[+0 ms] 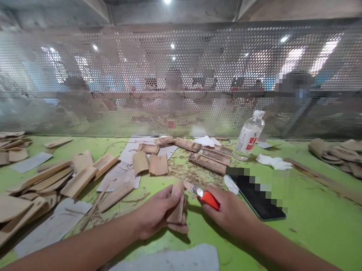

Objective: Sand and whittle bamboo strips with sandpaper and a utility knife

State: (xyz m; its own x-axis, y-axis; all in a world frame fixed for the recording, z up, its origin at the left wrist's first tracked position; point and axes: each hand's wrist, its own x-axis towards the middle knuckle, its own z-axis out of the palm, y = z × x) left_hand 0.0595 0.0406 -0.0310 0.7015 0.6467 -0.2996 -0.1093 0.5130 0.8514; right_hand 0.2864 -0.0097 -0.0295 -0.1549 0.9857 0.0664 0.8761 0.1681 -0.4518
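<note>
Near the middle of the green table, my left hand (160, 209) is closed around a split bamboo piece (176, 206), thumb on its face and fingers behind. The piece stands nearly upright, its long edge turned to the right. My right hand (222, 210) grips a utility knife (210, 200) with an orange handle. Its blade points left, close to the upper edge of the bamboo; whether they touch I cannot tell. Beyond my hands lie two short curved bamboo pieces (159, 165), with brown shavings (179, 166) scattered beside them.
Stacked bamboo pieces (42, 176) cover the left side, and another pile (346, 154) sits at the far right. A water bottle (249, 135) stands behind a dark phone (258, 198). White paper (168, 266) lies in front. A perforated metal screen (184, 71) closes the table's back; people show dimly behind it.
</note>
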